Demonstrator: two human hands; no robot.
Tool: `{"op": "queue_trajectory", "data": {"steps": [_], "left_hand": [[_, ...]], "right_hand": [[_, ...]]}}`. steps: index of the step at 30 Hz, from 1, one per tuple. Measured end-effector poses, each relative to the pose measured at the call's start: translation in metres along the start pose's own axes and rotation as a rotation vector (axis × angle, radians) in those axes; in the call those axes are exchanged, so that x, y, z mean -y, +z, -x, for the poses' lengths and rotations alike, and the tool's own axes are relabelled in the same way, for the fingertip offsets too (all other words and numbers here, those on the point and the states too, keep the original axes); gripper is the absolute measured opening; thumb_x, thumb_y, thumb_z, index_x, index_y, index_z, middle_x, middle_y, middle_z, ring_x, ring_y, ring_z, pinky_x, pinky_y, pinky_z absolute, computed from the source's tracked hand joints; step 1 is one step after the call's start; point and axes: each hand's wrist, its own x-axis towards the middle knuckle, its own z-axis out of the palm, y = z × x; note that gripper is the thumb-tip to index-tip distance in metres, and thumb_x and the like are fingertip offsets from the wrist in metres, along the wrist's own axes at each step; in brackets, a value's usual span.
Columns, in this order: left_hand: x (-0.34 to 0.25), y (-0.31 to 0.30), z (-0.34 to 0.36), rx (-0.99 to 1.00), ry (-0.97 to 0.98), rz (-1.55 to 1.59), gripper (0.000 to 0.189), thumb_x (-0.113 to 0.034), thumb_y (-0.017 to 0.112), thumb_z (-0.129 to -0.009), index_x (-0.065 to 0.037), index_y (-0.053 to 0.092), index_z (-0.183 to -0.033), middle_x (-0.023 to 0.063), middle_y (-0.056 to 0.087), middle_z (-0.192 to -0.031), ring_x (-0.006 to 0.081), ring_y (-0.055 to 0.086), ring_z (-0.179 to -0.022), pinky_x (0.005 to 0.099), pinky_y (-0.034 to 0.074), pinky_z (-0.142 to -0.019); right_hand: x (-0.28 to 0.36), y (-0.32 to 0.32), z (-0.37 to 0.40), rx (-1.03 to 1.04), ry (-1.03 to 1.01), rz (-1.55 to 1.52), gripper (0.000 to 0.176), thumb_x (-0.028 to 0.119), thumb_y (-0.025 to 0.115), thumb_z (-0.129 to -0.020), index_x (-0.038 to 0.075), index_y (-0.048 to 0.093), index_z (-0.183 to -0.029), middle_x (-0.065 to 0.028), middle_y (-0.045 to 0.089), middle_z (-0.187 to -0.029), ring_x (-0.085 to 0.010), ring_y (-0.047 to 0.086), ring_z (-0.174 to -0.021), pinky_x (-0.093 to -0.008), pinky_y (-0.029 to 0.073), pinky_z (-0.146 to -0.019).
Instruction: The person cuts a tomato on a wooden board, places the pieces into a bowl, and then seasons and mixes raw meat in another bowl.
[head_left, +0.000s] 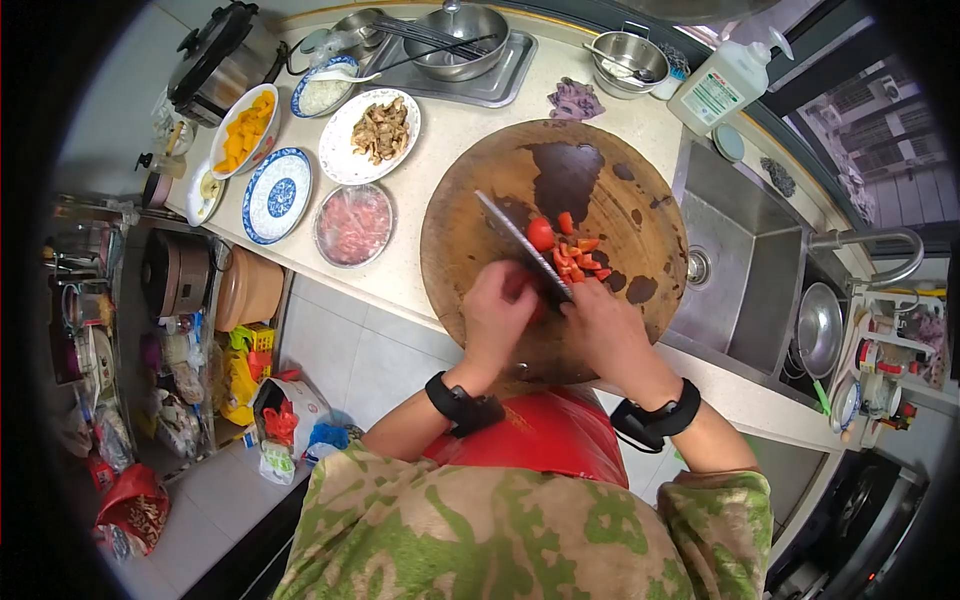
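A round wooden chopping board [460, 215], wet in patches, lies on the counter's front edge. My right hand [610, 325] is closed round the handle of a kitchen knife [520, 238], whose blade slants up and left across the board. Close against the blade's left side, my left hand [498, 308] has its fingers curled; what they hold is mostly hidden, with a little red showing. Right of the blade lie chopped red pieces [575, 258], pepper or tomato, and a larger rounded red piece [540, 234].
Left are a plate of cooked brown pieces [380, 135], a bowl of minced meat [354, 226], a blue-white plate [277, 195] and a bowl of orange chunks [245, 132]. The metal sink [740, 270] adjoins the board's right. A pump bottle [722, 88] stands behind it.
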Motion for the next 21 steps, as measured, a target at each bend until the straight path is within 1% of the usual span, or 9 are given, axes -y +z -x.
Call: {"op": "queue_trajectory", "data": {"steps": [2,3,6,9,12,15,18,21], "left_hand": [[0.007,-0.003,-0.01,-0.061,-0.087,0.008,0.018,-0.006,0.07,-0.076,-0.001,0.062,-0.091,0.0085,0.062,-0.081,0.0154,0.061,-0.063,0.0266,0.048,-0.057],[0.008,-0.006,-0.013,-0.038,-0.121,0.001,0.019,-0.008,0.071,-0.077,0.0,0.062,-0.092,0.0084,0.063,-0.082,0.0153,0.06,-0.061,0.0264,0.048,-0.058],[0.013,-0.015,-0.021,-0.017,0.011,-0.242,0.02,-0.009,0.071,-0.077,0.0,0.062,-0.093,0.0079,0.062,-0.083,0.0149,0.059,-0.062,0.0266,0.048,-0.058],[0.022,-0.019,-0.023,-0.058,0.057,-0.255,0.02,-0.008,0.072,-0.076,-0.001,0.063,-0.092,0.0082,0.06,-0.083,0.0154,0.058,-0.063,0.0278,0.048,-0.058],[0.009,-0.019,-0.018,-0.047,0.019,-0.106,0.018,-0.006,0.072,-0.075,-0.001,0.062,-0.089,0.009,0.058,-0.083,0.0169,0.059,-0.065,0.0289,0.048,-0.059],[0.018,-0.012,-0.011,-0.034,0.03,-0.159,0.017,-0.003,0.072,-0.074,-0.001,0.061,-0.086,0.0094,0.058,-0.081,0.0178,0.059,-0.065,0.0295,0.048,-0.059],[0.011,-0.005,-0.009,-0.058,-0.007,-0.118,0.018,-0.003,0.072,-0.072,-0.001,0.06,-0.085,0.0102,0.058,-0.078,0.0202,0.06,-0.067,0.0309,0.048,-0.06],[0.013,-0.002,-0.011,-0.095,0.028,-0.172,0.018,-0.003,0.072,-0.071,-0.001,0.06,-0.084,0.0116,0.057,-0.076,0.0232,0.06,-0.067,0.0327,0.049,-0.061]], "right_hand": [[-0.011,-0.006,0.005,-0.009,0.036,-0.086,0.014,0.012,0.055,-0.088,0.0,0.053,-0.096,-0.0212,0.058,-0.093,-0.0413,0.061,-0.076,-0.0496,0.049,-0.065],[-0.012,-0.008,0.006,-0.019,0.041,-0.109,0.015,0.012,0.055,-0.089,0.0,0.054,-0.097,-0.0212,0.058,-0.094,-0.042,0.06,-0.077,-0.0498,0.049,-0.065],[-0.011,-0.008,0.012,-0.055,0.057,-0.188,0.018,0.013,0.055,-0.09,0.0,0.054,-0.102,-0.0212,0.058,-0.096,-0.044,0.059,-0.081,-0.0502,0.048,-0.066],[-0.004,-0.011,0.021,-0.069,0.043,-0.168,0.017,0.013,0.056,-0.09,0.001,0.055,-0.102,-0.0206,0.058,-0.096,-0.0436,0.059,-0.078,-0.0498,0.048,-0.065],[0.005,-0.017,0.026,-0.068,0.009,-0.123,0.017,0.012,0.057,-0.089,0.002,0.055,-0.102,-0.019,0.058,-0.095,-0.0418,0.06,-0.075,-0.0483,0.049,-0.062],[0.008,-0.02,0.028,-0.058,-0.01,-0.077,0.017,0.013,0.058,-0.088,0.003,0.056,-0.102,-0.0167,0.058,-0.091,-0.039,0.061,-0.071,-0.0465,0.05,-0.059],[0.007,-0.021,0.029,-0.019,-0.042,0.007,0.018,0.012,0.059,-0.087,0.004,0.056,-0.103,-0.015,0.057,-0.09,-0.0371,0.061,-0.07,-0.0455,0.05,-0.058],[0.005,-0.025,0.032,0.009,-0.057,0.051,0.018,0.011,0.059,-0.087,0.003,0.055,-0.102,-0.0159,0.056,-0.088,-0.0367,0.061,-0.069,-0.0451,0.05,-0.058]]}}
